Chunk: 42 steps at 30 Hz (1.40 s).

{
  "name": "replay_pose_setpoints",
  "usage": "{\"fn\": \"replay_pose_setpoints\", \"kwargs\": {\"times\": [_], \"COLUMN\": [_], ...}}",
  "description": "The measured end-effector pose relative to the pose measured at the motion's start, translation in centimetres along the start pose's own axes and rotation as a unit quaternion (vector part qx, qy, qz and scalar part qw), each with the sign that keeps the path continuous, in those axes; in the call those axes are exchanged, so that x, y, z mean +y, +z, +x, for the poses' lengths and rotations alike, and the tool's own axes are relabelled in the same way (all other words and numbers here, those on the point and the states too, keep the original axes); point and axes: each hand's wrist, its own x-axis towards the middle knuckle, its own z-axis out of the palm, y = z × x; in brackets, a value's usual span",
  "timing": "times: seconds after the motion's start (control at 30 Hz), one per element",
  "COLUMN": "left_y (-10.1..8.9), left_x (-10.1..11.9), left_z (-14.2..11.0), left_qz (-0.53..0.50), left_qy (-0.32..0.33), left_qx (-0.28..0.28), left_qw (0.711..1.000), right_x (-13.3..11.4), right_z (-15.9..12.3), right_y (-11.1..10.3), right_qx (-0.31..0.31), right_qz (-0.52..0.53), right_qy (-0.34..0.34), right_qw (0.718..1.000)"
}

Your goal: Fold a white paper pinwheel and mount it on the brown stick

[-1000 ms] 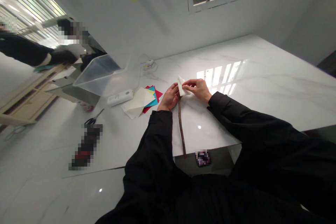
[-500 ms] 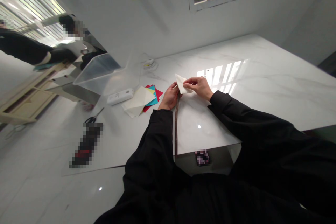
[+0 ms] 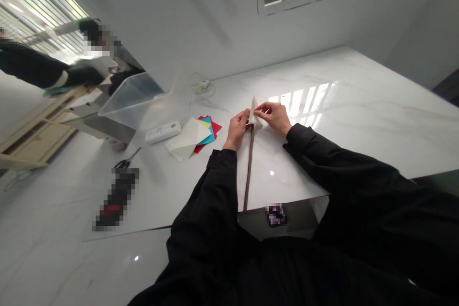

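While the left hand [image 3: 236, 130] curls its fingers against the folded white paper [image 3: 255, 113], the right hand [image 3: 274, 117] pinches that paper tightly between fingertips [image 3: 261, 109], right at the top of a thin brown stick [image 3: 248, 167]! That stick runs straight down to the near edge of the marble worktop [image 3: 362, 105], with coloured paper squares [image 3: 208, 133] just left of the hands.

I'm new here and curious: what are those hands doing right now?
Left hand closed on thin brown stick near its top. Right hand pinching folded white paper at stick's tip. Coloured paper sheets lie aside, not in the way.
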Motion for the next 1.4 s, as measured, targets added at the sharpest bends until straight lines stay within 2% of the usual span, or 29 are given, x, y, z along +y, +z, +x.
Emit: {"fn": "replay_pose_setpoints", "kwargs": {"times": [0.23, 0.47, 0.7, 1.07, 1.2, 1.4], "left_y": [-0.4, -0.6, -0.2, -0.3, -0.2, -0.2], "left_x": [-0.1, -0.2, 0.0, -0.3, -0.4, -0.3], "left_z": [0.0, 0.3, 0.4, 0.6, 0.5, 0.6], "left_qz": [0.051, 0.067, 0.015, 0.057, 0.069, 0.058], "left_qy": [0.051, 0.079, 0.066, 0.087, 0.099, 0.078], "left_qx": [-0.045, -0.01, 0.019, 0.041, 0.046, 0.076], "left_qw": [0.996, 0.995, 0.998, 0.994, 0.992, 0.992], "right_x": [-0.2, -0.5, -0.6, -1.2, -1.6, -2.0], "right_z": [-0.1, -0.2, -0.3, -0.4, -0.5, -0.7], "right_y": [-0.1, 0.0, 0.0, -0.2, -0.2, -0.3], "right_qx": [-0.002, -0.006, -0.014, -0.015, -0.012, -0.014], "right_qz": [0.002, 0.007, 0.003, -0.04, -0.045, -0.007], "right_qy": [-0.005, -0.015, -0.019, -0.076, -0.061, -0.049], "right_qw": [1.0, 1.0, 1.0, 0.996, 0.997, 0.999]}}
